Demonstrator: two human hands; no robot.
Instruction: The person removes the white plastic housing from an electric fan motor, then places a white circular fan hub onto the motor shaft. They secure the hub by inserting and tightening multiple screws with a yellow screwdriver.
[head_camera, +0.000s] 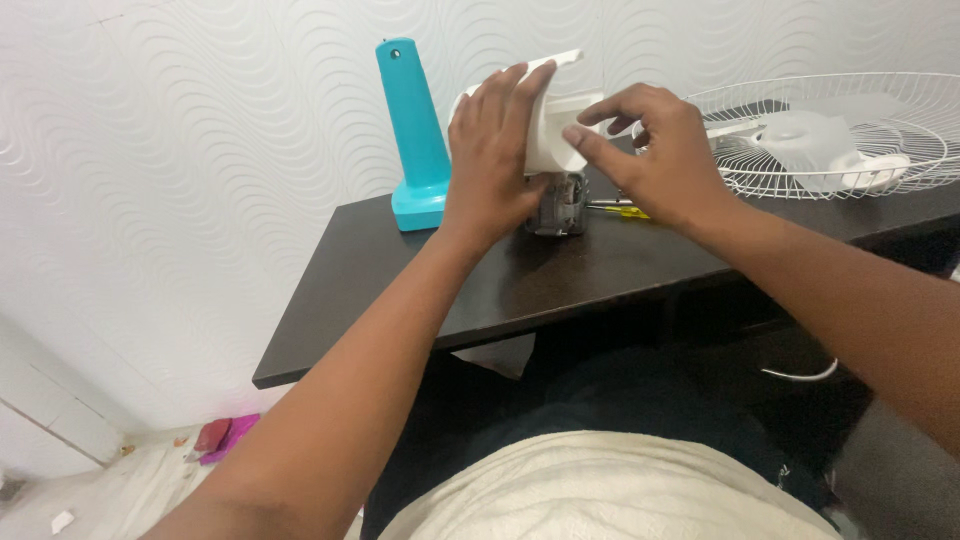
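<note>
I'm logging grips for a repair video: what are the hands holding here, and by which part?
Both hands hold the white plastic fan motor housing: left hand flat over its left side, right hand pinching its right edge.

Centre of frame: motor housing (556, 140) on table (400, 270), between left hand (490, 150) and right hand (655, 150); stand column (415, 135) left of it, wire fan guard (830, 135) at right edge.

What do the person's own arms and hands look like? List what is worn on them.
The left hand and right hand are both bare: no gloves, rings, watch or bracelets show. Both forearms are uncovered, with no sleeve in view up to the frame's edge. No markings or bandages are visible.
</note>
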